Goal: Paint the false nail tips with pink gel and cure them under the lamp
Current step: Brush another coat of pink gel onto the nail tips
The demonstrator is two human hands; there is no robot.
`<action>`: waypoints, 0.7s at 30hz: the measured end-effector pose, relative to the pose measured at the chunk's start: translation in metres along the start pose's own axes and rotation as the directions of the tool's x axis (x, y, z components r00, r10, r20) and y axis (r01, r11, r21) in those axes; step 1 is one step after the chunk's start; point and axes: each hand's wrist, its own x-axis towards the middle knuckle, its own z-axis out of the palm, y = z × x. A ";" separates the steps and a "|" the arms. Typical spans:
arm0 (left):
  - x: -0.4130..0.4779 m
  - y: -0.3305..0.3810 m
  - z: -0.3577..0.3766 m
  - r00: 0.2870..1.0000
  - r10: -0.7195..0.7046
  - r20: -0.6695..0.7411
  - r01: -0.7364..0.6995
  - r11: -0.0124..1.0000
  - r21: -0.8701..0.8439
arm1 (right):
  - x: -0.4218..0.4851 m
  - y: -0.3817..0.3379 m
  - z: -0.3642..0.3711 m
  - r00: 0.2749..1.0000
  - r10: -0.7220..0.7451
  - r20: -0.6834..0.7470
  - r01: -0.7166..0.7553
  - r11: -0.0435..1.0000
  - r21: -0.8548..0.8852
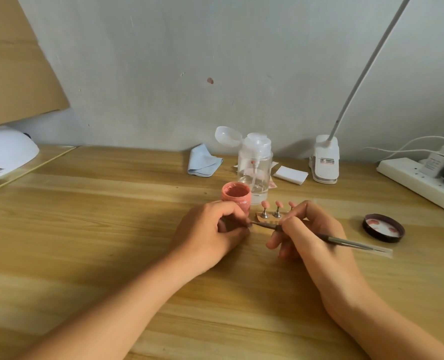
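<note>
Left hand [210, 235]: fingers curled, thumb and forefinger pinching a small piece [249, 224] just in front of the gel jar. The piece is mostly hidden, likely a nail tip. Right hand [311, 237]: fingers curled round a thin brush [350, 242], gripped near the bristle end, the handle sticking out to the right. The brush tip meets the pinched piece at the left fingertips.

Gel jar [236, 196]: open, upright on the surface [111, 229], with pink gel inside and smeared on the rim. Its black lid [383, 228] lies inside-up to the right, well apart, with pink smears in it. Clear pump bottle [254, 172] sits just behind the jar with its cap flipped open and clear liquid low in it.

Pink nail tips [265, 205] stand on small metal holders between the jar and the right hand. White curing lamp [5, 152] is at the far left edge.
</note>
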 end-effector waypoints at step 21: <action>0.001 -0.002 0.001 1.000 0.009 0.003 -0.009 1.000 -0.017 | -0.004 -0.013 0.001 0.985 -0.173 -0.024 0.173 0.985 -0.020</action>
